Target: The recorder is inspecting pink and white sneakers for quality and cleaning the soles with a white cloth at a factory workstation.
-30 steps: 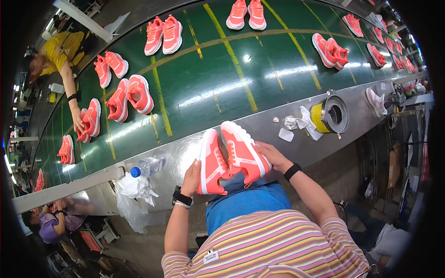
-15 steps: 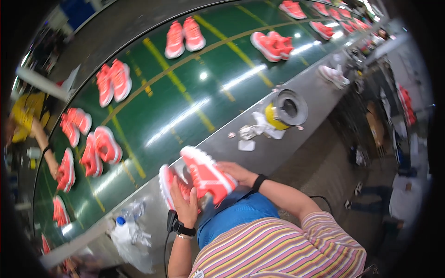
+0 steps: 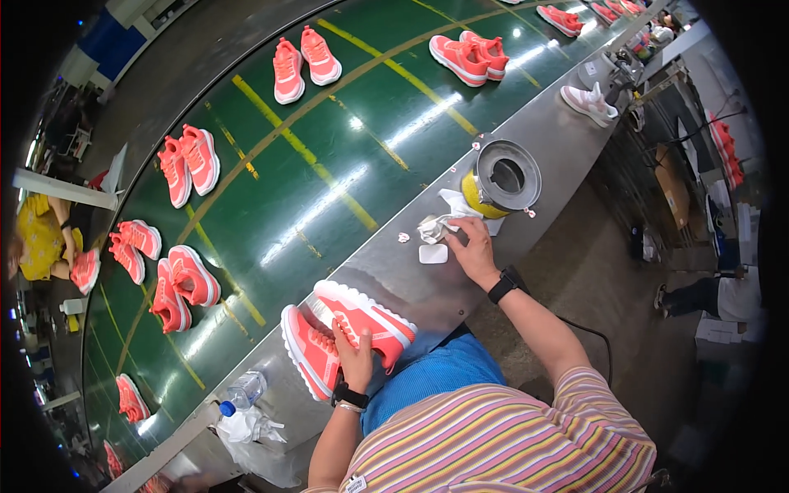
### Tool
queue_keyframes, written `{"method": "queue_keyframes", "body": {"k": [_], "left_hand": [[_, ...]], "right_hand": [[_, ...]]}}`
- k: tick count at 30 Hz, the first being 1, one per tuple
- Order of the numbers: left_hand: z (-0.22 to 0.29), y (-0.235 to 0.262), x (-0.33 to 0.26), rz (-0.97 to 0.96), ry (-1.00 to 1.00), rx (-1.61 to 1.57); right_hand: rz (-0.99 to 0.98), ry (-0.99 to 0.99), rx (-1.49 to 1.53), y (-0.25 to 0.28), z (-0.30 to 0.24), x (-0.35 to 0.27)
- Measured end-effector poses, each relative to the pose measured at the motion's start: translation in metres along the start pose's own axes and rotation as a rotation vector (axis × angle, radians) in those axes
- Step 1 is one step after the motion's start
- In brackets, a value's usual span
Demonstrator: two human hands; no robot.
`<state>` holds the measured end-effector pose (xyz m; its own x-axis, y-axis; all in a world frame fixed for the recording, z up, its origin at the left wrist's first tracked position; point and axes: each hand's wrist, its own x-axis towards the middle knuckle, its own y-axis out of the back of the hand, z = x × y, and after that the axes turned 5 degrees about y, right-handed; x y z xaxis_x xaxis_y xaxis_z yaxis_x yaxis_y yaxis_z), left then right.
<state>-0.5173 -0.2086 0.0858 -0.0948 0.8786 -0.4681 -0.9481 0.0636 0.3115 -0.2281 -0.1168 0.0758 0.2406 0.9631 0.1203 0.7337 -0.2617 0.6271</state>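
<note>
My left hand (image 3: 355,360) grips a pair of coral sneakers with white soles over the bench. One sneaker (image 3: 312,349) lies to the left of its fingers, and the other sneaker (image 3: 374,320) leans on its side to the right. Farther right, my right hand (image 3: 473,253) reaches over the metal ledge, its thumb and fingertips closing on the edge of a crumpled white cloth (image 3: 434,229). Just below that cloth lies a small white square pad (image 3: 433,254). Beside the hand stands a round metal can (image 3: 516,205) with a yellow side and an open top.
Beyond the ledge runs a green conveyor belt (image 3: 329,222) carrying several pairs of coral sneakers (image 3: 189,164). A clear bottle with a blue cap (image 3: 245,390) and white plastic bag (image 3: 246,431) sit at lower left. A pale sneaker (image 3: 588,104) rests up the ledge. A person in yellow (image 3: 39,238) holds a shoe across the belt.
My right hand has left the sneakers and moved up and right to the white cloth. My left hand keeps the pair. The person across the belt has lifted a shoe off it.
</note>
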Motion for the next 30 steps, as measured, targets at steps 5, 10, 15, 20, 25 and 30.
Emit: {"method": "queue_keyframes", "body": {"k": [5,10,15,20,25,30], "left_hand": [[0.0,0.005,-0.005,0.013,0.021,-0.001],[0.008,0.003,-0.007,0.007,-0.011,0.049],[0.006,-0.001,-0.005,0.062,-0.002,0.031],[-0.008,0.001,-0.004,0.053,0.034,-0.005],[-0.003,0.001,-0.003,0.045,0.013,-0.02],[-0.011,0.001,-0.002,0.064,0.002,-0.026]], "right_hand": [[-0.017,0.192,-0.251,-0.025,-0.009,0.008],[0.019,0.286,-0.213,-0.044,0.02,0.015],[0.144,0.303,-0.116,-0.023,-0.006,0.018],[-0.066,-0.043,0.31,-0.017,-0.05,-0.016],[-0.405,-0.017,0.598,-0.041,-0.098,-0.056],[-0.502,0.271,0.328,-0.051,-0.101,-0.077]]}}
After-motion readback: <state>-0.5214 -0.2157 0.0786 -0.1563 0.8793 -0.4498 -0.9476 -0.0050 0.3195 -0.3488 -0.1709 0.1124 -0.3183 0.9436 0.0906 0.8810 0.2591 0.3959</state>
